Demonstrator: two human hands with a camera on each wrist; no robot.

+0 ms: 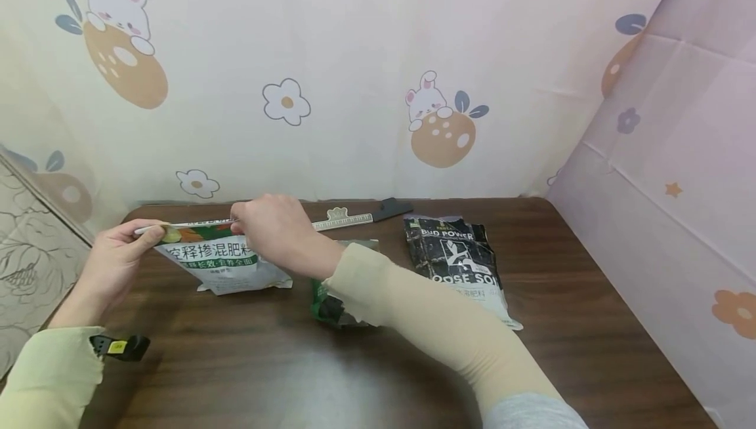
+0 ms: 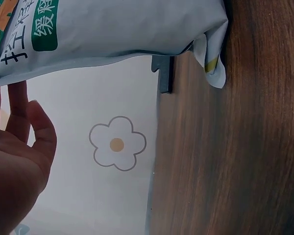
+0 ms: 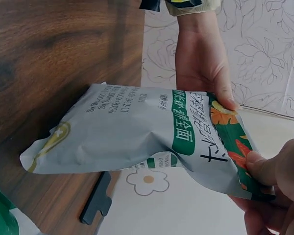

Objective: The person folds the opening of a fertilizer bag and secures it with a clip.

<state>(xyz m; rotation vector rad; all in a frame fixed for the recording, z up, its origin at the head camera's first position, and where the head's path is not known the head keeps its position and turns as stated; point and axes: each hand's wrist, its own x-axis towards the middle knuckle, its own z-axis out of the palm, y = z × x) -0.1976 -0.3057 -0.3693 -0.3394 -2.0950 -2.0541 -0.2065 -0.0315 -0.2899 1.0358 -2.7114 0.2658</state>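
Head view's pretty bright and even — light wall [image 1: 348, 29], pale glare patch low on the counter [image 1: 327, 393], soft shadows near the sleeves [image 1: 437, 317]. Fine print on the white bag [image 1: 236, 278] goes mushy there. Both wrist views look dimmer and greyer — in the left one, the left grip [image 2: 19, 159] goes pretty dark against the paler wall.

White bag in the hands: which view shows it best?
The right wrist view: the white bag shows large, its printed front turned to the camera. The head view shows it smaller, partly behind the right hand; the left wrist view catches only part, cut off by the frame.
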